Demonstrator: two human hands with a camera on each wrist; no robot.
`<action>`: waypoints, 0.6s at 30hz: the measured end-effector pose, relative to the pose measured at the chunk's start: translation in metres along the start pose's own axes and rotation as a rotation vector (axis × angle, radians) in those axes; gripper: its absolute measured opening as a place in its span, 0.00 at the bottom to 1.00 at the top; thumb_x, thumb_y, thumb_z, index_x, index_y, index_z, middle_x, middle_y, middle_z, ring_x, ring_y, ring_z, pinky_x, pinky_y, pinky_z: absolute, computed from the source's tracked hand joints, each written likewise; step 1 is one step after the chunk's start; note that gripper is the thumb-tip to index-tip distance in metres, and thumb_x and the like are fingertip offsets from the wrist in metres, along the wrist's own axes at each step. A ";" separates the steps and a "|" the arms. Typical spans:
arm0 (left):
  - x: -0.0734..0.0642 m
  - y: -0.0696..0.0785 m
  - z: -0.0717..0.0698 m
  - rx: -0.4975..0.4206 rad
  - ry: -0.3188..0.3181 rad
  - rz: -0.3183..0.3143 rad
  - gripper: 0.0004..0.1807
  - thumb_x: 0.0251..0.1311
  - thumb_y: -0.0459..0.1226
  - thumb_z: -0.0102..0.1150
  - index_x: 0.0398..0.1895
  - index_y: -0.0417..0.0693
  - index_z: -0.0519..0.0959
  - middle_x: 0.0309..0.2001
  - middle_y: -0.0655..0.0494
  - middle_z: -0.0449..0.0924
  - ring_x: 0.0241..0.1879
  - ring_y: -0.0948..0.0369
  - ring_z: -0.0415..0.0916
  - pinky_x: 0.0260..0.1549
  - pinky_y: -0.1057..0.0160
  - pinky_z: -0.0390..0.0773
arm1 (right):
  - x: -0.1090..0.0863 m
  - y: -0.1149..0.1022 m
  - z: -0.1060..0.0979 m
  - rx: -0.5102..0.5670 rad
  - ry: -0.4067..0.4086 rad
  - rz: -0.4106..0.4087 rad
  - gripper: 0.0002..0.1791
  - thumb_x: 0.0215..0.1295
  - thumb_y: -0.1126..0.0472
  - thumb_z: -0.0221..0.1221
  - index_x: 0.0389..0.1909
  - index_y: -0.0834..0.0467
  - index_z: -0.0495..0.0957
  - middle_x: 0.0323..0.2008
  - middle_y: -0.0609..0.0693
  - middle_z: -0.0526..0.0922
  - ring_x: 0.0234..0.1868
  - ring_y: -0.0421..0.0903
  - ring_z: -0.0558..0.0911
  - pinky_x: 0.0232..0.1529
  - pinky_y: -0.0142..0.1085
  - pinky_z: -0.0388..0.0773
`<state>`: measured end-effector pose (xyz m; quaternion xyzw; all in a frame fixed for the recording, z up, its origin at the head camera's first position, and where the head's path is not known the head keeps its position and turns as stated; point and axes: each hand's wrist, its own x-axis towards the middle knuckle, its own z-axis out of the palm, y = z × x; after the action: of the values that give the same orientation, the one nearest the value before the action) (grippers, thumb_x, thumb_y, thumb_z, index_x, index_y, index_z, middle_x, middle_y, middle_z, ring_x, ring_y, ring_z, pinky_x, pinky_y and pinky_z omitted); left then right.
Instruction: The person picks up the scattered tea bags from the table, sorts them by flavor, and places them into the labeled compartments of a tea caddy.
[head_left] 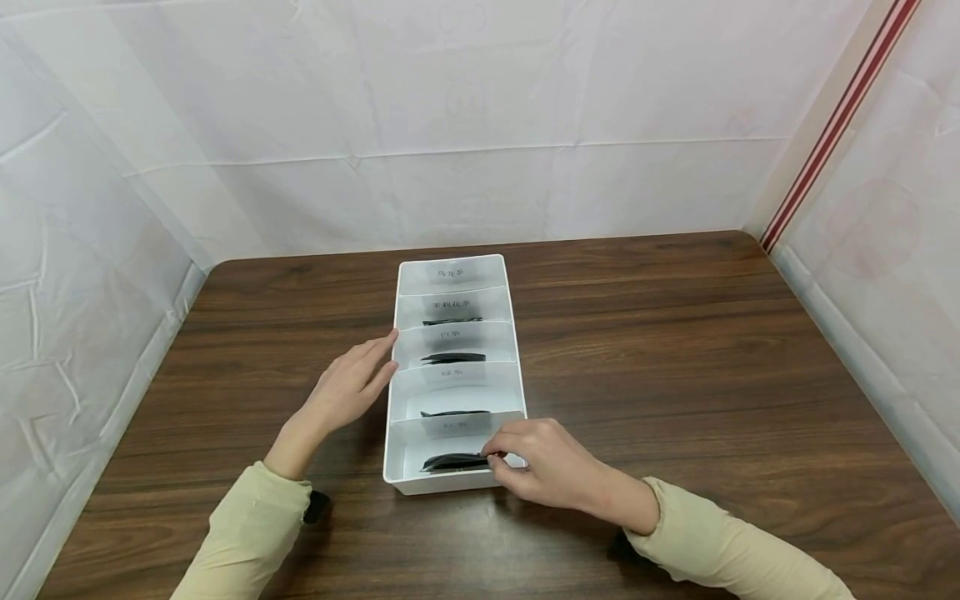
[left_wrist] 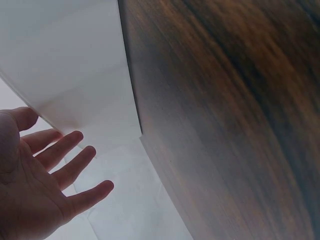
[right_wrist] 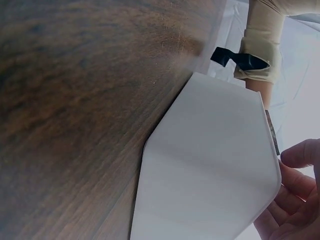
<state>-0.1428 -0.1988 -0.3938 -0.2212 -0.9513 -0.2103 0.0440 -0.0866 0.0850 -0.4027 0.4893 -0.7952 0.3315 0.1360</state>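
Observation:
A long white divided box (head_left: 442,482) lies lengthwise on the table, with printed labels in its compartments. In the nearest compartment are flat black packets (head_left: 452,462), and my right hand (head_left: 547,462) pinches the right end of one between thumb and fingers. Seen from the right wrist, the thumb meets a dark packet edge (right_wrist: 272,132) just above the box rim. My left hand (head_left: 351,385) rests its fingertips on the box's left rim. In the left wrist view its fingers (left_wrist: 75,167) are spread and fairly straight beside the white wall, holding nothing.
More black packets stand in the middle compartments, such as one packet (head_left: 453,357) in the third from the back. No packet shows in the farthest compartment (head_left: 452,279). The brown wood-grain table (head_left: 660,350) ends at white sheeting (head_left: 465,192) behind and at both sides.

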 end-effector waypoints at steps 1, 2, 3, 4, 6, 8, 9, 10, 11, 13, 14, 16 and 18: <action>0.000 0.000 0.000 0.000 0.000 0.001 0.25 0.63 0.38 0.45 0.62 0.36 0.60 0.56 0.39 0.65 0.54 0.46 0.62 0.51 0.47 0.60 | 0.000 0.001 -0.001 0.003 0.007 -0.007 0.07 0.50 0.66 0.54 0.26 0.56 0.81 0.25 0.40 0.78 0.25 0.32 0.75 0.26 0.23 0.71; 0.000 0.000 0.000 0.000 0.000 0.002 0.25 0.63 0.38 0.45 0.62 0.36 0.60 0.56 0.39 0.65 0.54 0.46 0.62 0.51 0.47 0.60 | 0.000 0.001 -0.001 0.011 0.012 -0.009 0.07 0.50 0.67 0.54 0.26 0.57 0.81 0.25 0.40 0.78 0.26 0.32 0.75 0.27 0.23 0.71; 0.000 0.000 0.000 0.000 0.000 0.004 0.25 0.63 0.38 0.45 0.62 0.36 0.60 0.56 0.39 0.65 0.54 0.46 0.62 0.51 0.47 0.60 | 0.000 0.002 -0.002 0.017 0.020 -0.011 0.07 0.50 0.67 0.54 0.27 0.57 0.81 0.25 0.41 0.78 0.27 0.31 0.76 0.28 0.24 0.72; 0.000 0.000 0.000 0.001 0.000 0.005 0.25 0.63 0.38 0.45 0.62 0.36 0.60 0.56 0.39 0.65 0.54 0.46 0.62 0.51 0.47 0.61 | 0.001 0.003 -0.004 0.021 0.031 -0.014 0.06 0.50 0.67 0.55 0.27 0.58 0.81 0.26 0.41 0.79 0.28 0.31 0.76 0.29 0.24 0.72; 0.000 -0.001 0.000 0.002 0.001 0.006 0.25 0.63 0.38 0.45 0.62 0.36 0.60 0.56 0.39 0.65 0.54 0.46 0.63 0.51 0.47 0.61 | 0.002 0.005 -0.008 0.035 0.056 -0.011 0.06 0.51 0.66 0.55 0.27 0.58 0.81 0.26 0.42 0.79 0.29 0.32 0.76 0.31 0.24 0.73; 0.000 -0.001 0.000 0.001 0.002 0.006 0.25 0.64 0.38 0.45 0.62 0.36 0.60 0.56 0.39 0.65 0.54 0.46 0.63 0.51 0.47 0.61 | 0.003 0.008 -0.014 0.047 0.082 -0.006 0.06 0.52 0.66 0.55 0.27 0.59 0.80 0.26 0.43 0.79 0.29 0.32 0.76 0.32 0.24 0.73; 0.000 -0.001 0.000 0.001 0.003 0.006 0.25 0.64 0.38 0.45 0.62 0.36 0.60 0.56 0.39 0.65 0.54 0.46 0.63 0.51 0.47 0.61 | 0.003 0.010 -0.017 0.049 0.097 -0.005 0.06 0.52 0.66 0.55 0.27 0.60 0.80 0.26 0.43 0.80 0.29 0.32 0.76 0.32 0.24 0.73; 0.000 -0.001 0.000 0.001 0.003 0.004 0.25 0.64 0.38 0.45 0.62 0.36 0.60 0.56 0.39 0.65 0.54 0.46 0.63 0.51 0.47 0.61 | 0.004 0.012 -0.020 0.051 0.110 -0.001 0.06 0.53 0.65 0.54 0.27 0.60 0.80 0.26 0.43 0.79 0.29 0.32 0.76 0.31 0.24 0.73; 0.000 -0.002 0.000 0.001 0.004 0.004 0.25 0.64 0.38 0.45 0.62 0.36 0.60 0.56 0.39 0.65 0.54 0.46 0.62 0.51 0.47 0.61 | 0.004 0.014 -0.024 0.054 0.122 0.004 0.06 0.53 0.66 0.54 0.28 0.60 0.80 0.26 0.43 0.80 0.29 0.33 0.76 0.31 0.24 0.73; 0.000 -0.002 0.000 0.001 0.004 0.003 0.25 0.64 0.38 0.45 0.62 0.36 0.60 0.56 0.39 0.65 0.54 0.46 0.62 0.51 0.47 0.61 | 0.003 0.020 -0.031 0.050 0.142 0.016 0.06 0.53 0.66 0.55 0.28 0.60 0.80 0.26 0.43 0.80 0.29 0.33 0.77 0.31 0.25 0.73; 0.000 -0.002 0.001 0.002 0.005 0.004 0.25 0.64 0.38 0.45 0.62 0.36 0.60 0.56 0.40 0.65 0.54 0.46 0.62 0.51 0.47 0.61 | 0.002 0.023 -0.034 0.048 0.150 0.021 0.06 0.52 0.67 0.55 0.29 0.60 0.80 0.26 0.43 0.80 0.29 0.34 0.77 0.31 0.26 0.74; -0.001 -0.002 0.001 -0.001 0.007 0.007 0.25 0.64 0.38 0.44 0.62 0.36 0.60 0.56 0.40 0.65 0.54 0.46 0.62 0.50 0.47 0.61 | 0.000 0.029 -0.041 0.047 0.159 0.034 0.06 0.51 0.68 0.56 0.30 0.60 0.80 0.27 0.44 0.80 0.28 0.35 0.77 0.30 0.27 0.74; -0.001 -0.002 0.001 -0.006 0.008 0.010 0.25 0.65 0.38 0.43 0.62 0.36 0.60 0.56 0.39 0.65 0.54 0.46 0.62 0.50 0.47 0.61 | -0.002 0.037 -0.049 0.050 0.158 0.048 0.06 0.51 0.69 0.57 0.31 0.61 0.80 0.28 0.46 0.80 0.28 0.37 0.77 0.30 0.28 0.75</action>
<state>-0.1430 -0.2007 -0.3959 -0.2250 -0.9494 -0.2136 0.0481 -0.1230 0.1297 -0.3821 0.4455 -0.7849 0.3921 0.1779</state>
